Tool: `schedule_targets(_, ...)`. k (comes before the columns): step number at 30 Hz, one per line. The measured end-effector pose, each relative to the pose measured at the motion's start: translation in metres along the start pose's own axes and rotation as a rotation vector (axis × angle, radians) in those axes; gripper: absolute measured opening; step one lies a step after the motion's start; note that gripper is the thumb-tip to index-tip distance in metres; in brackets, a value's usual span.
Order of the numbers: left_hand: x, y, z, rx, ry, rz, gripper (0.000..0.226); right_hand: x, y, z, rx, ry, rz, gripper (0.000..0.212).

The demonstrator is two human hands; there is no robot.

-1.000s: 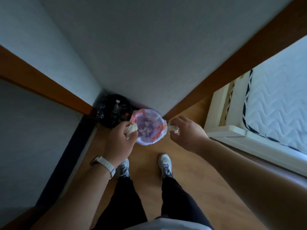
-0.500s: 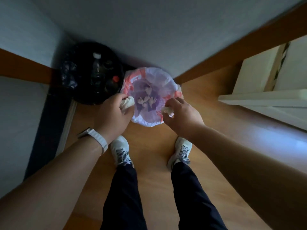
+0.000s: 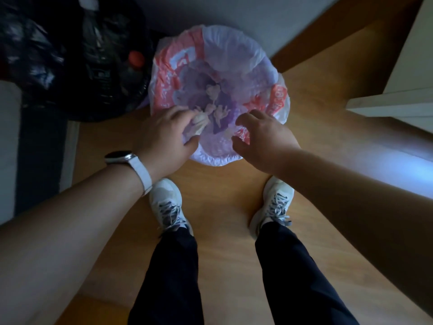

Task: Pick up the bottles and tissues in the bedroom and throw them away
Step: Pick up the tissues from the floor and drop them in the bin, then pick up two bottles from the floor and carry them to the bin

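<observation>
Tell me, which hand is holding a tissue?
The left hand, the one wearing the white wristwatch, grips a crumpled white tissue; the right hand holds nothing.

Wood floor (image 3: 222, 195) — lined bin (image 3: 234, 38), perhaps black sack (image 3: 98, 73), shoes (image 3: 167, 202)

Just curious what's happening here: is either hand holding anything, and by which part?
The left hand pinches a crumpled white paper tissue by its near side; the right hand holds nothing.

We see thin, crinkled, translucent plastic in the bin liner (image 3: 234, 43), glossy, wrinkled black plastic in the bag (image 3: 46, 55), soft crumpled paper in the tissue (image 3: 200, 124), and smooth wood with a faint sheen on the floor (image 3: 222, 188).
</observation>
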State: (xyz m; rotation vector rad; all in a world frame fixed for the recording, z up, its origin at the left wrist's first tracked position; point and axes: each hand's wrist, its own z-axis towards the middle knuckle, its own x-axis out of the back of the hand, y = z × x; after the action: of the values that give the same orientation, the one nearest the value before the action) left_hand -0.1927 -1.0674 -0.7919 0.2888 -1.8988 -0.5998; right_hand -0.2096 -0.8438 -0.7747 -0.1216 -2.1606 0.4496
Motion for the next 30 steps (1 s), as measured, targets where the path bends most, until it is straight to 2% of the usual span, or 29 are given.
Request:
schedule_targets(5,0.061,0.022,-0.019,-0.036,-0.007,0.056,0.047,0.044,-0.023,-0.028,-0.055,0.019,-0.027,0.038)
schedule_targets(11,0.139,0.058,-0.037,-0.036,0.009,0.168,0.048,0.128,-0.059,-0.064,-0.019,0.078,-0.077,0.04)
schedule_targets(17,0.237,0.128,-0.068,-0.094,0.063,0.189,0.047,0.232,-0.106,-0.13,-0.033,0.167,-0.132,0.045)
schedule_targets(24,0.351,0.203,-0.103,-0.261,0.159,0.245,0.046,0.327,-0.161,-0.227,-0.052,0.318,-0.195,0.045)
schedule_targets(30,0.41,0.258,-0.142,-0.415,0.16,0.329,0.047,0.371,-0.194,-0.316,-0.124,0.45,-0.22,0.042)
